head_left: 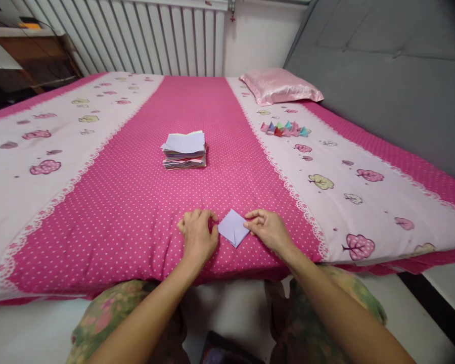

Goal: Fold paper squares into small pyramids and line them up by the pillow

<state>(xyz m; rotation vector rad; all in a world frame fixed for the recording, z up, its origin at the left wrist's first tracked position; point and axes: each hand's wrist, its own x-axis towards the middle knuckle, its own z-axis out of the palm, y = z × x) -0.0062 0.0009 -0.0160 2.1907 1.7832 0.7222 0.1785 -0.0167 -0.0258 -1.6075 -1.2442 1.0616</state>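
Observation:
A small pale lilac folded paper (233,227) lies flat on the pink dotted bedsheet (136,202) near the bed's front edge. It has a kite-like shape with a centre crease. My left hand (197,233) rests beside its left corner with fingers curled, fingertips touching the paper's edge. My right hand (268,229) pinches the paper's right corner between thumb and fingers.
A stack of coloured paper squares (184,150) sits farther back in the middle of the bed. Several small folded paper pieces (285,129) lie in a row at the right, near a pink satin pillow (279,87). A grey headboard (394,76) stands at right, a radiator behind.

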